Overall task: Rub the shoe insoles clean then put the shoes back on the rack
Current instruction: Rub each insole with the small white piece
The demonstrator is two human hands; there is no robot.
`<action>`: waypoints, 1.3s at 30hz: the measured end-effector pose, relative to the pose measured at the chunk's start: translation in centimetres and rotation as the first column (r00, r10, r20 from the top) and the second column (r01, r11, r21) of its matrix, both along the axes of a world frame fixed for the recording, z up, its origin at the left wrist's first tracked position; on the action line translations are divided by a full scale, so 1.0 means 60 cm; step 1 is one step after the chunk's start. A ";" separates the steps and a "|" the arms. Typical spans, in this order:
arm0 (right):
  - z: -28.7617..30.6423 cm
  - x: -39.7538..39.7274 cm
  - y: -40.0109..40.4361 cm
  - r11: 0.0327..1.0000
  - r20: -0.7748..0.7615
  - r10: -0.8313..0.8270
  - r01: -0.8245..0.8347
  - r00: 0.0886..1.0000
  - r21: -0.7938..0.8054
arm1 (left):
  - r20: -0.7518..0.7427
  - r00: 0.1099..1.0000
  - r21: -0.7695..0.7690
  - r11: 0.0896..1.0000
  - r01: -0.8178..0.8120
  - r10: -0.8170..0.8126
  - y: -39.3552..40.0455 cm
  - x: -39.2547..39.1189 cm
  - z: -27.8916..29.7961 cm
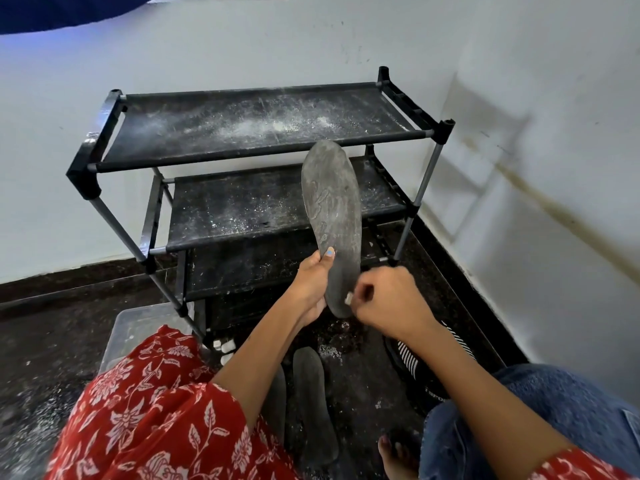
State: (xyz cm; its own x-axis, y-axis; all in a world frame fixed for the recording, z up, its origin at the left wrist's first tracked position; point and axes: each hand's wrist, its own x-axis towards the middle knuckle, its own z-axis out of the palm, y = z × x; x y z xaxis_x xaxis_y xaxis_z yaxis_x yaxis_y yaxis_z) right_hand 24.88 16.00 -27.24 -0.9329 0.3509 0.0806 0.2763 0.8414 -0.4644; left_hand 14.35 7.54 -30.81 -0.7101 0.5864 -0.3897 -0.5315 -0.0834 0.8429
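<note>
You are in the middle of the rubbing step. Your left hand (pixel 313 285) grips the grey insole (pixel 331 223) near its heel end, thumb across the front face, and holds it upright in front of the black shoe rack (pixel 263 154). Your right hand (pixel 388 299) has its fingers curled and pinches a small white eraser-like piece (pixel 348 298) against the lower edge of the insole. The insole's face looks streaked and dull higher up, so I judge most of it is yet to be rubbed.

Two more insoles (pixel 313 400) lie on the dark floor (pixel 52 341) between your knees; whether they are cleaned I cannot tell. A black shoe with white stripes (pixel 412 362) sits on the floor just under your right forearm. No shoes show on the rack's shelves, which carry only white dust and crumbs, so the putting-back step looks wholly undone.

As for containers, a clear plastic box (pixel 138 327) stands on the floor beside the rack's left leg, partly hidden by your red patterned clothing; what is in it I cannot make out. A few small white pieces (pixel 225 348) lie on the floor just beside it.
</note>
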 end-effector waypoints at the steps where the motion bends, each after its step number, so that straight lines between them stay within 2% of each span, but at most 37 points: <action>1: 0.003 -0.002 0.002 0.998 -0.107 -0.054 0.050 0.993 -0.033 | -0.006 1.000 0.003 1.000 0.011 -0.011 0.000 0.003 0.000; 2: 0.002 -0.004 0.003 0.995 -0.199 -0.087 0.077 0.976 -0.057 | -0.005 1.000 0.011 1.000 0.027 -0.027 0.000 0.006 -0.002; 4: -0.001 -0.006 0.003 0.997 -0.265 -0.069 0.058 0.962 -0.049 | 0.012 0.998 0.034 0.997 0.069 -0.069 0.003 0.011 -0.003; 7: -0.011 -0.004 -0.005 0.999 -0.148 0.028 -0.024 0.989 0.032 | 0.037 0.995 0.034 0.995 0.093 -0.094 0.004 0.014 0.001; 10: -0.012 -0.001 -0.010 0.996 0.057 0.090 -0.091 0.994 0.005 | 0.055 0.996 -0.001 0.998 0.063 -0.063 0.000 0.011 0.003; 12: -0.002 0.000 -0.005 0.989 0.166 0.123 -0.106 0.979 -0.107 | 0.065 0.997 -0.004 0.999 0.047 -0.046 -0.001 0.011 0.006; 14: 0.010 -0.002 0.004 0.944 0.129 0.063 -0.017 0.990 -0.331 | 0.061 0.997 -0.001 0.999 0.052 -0.052 -0.001 0.012 0.008; 17: 0.018 -0.007 0.017 0.721 -0.005 -0.148 0.104 0.989 -0.685 | 0.050 0.993 0.002 0.994 0.110 -0.110 -0.005 0.015 0.011; 18: 0.018 -0.009 0.020 0.660 -0.005 -0.199 0.130 0.980 -0.740 | 0.067 0.989 0.017 0.992 0.127 -0.128 -0.006 0.016 0.011; 20: 0.010 -0.010 0.023 0.620 0.010 -0.262 0.176 0.965 -0.765 | 0.108 0.984 0.044 0.990 0.136 -0.140 -0.008 0.019 0.015; 21: 0.005 -0.009 0.023 0.637 0.005 -0.286 0.194 0.958 -0.746 | 0.124 0.982 0.057 0.989 0.140 -0.146 -0.009 0.020 0.018; 23: -0.003 -0.008 0.022 0.763 -0.053 -0.310 0.215 0.949 -0.609 | 0.138 0.977 0.088 0.984 0.152 -0.163 -0.009 0.022 0.021; 25: -0.004 -0.006 0.015 0.887 -0.132 -0.261 0.183 0.956 -0.424 | 0.133 0.976 0.111 0.981 0.160 -0.174 -0.009 0.021 0.023; 28: -0.004 -0.005 0.001 0.969 -0.208 -0.147 0.099 0.967 -0.227 | 0.129 0.976 0.109 0.981 0.163 -0.176 -0.011 0.019 0.025; 31: -0.005 -0.004 -0.010 0.994 -0.191 -0.059 0.040 0.980 -0.101 | 0.163 0.980 0.109 0.989 0.098 -0.115 -0.011 0.016 0.028; 34: -0.003 -0.003 -0.014 0.994 -0.182 -0.035 0.016 0.983 -0.105 | 0.170 0.981 0.160 0.985 0.068 -0.095 -0.012 0.013 0.028; 39: -0.004 -0.001 -0.015 0.992 -0.212 -0.051 0.024 0.976 -0.128 | 0.116 0.978 0.203 0.968 0.148 -0.174 -0.017 0.020 0.032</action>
